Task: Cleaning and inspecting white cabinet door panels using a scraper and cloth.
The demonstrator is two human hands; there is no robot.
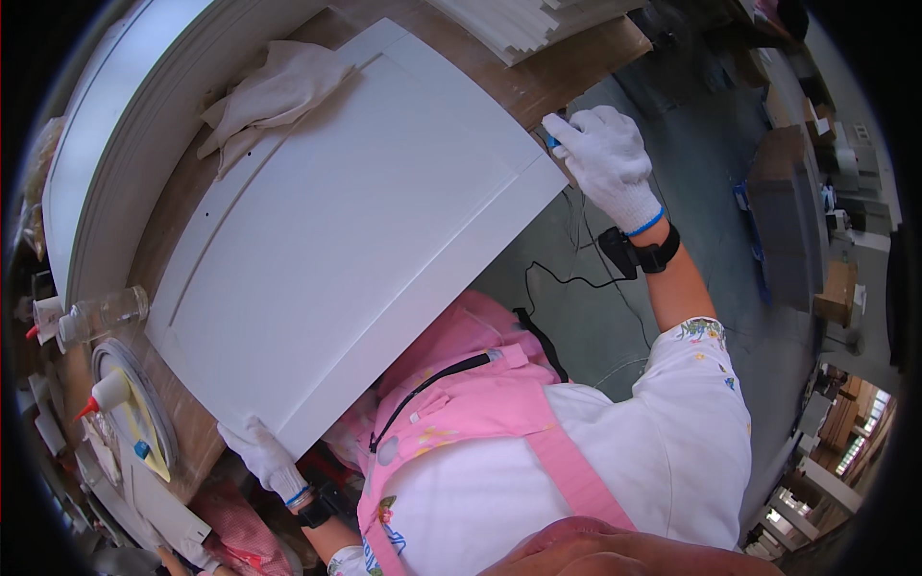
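Observation:
A large white panel [355,221] with a groove along its far-left side and a raised strip along its near edge lies across the workbench. My left hand [261,455], in a white knitted glove, grips the panel's near-left corner, its thumb on top; the other fingers are partly hidden. By the panel's right corner is my right hand [607,158], also gloved and closed. A small blue thing [553,141] pokes out of its fist toward the panel edge; most of it is hidden. A crumpled cream cloth [274,91] lies over the panel's far-left edge.
On the bench's left stand a clear bottle [106,315], a round tin [134,403] and a white bottle with a red nozzle [108,394]. White panels [523,24] are stacked at the back. Black cables [576,280] hang or lie on the right, where a grey cabinet [788,216] stands.

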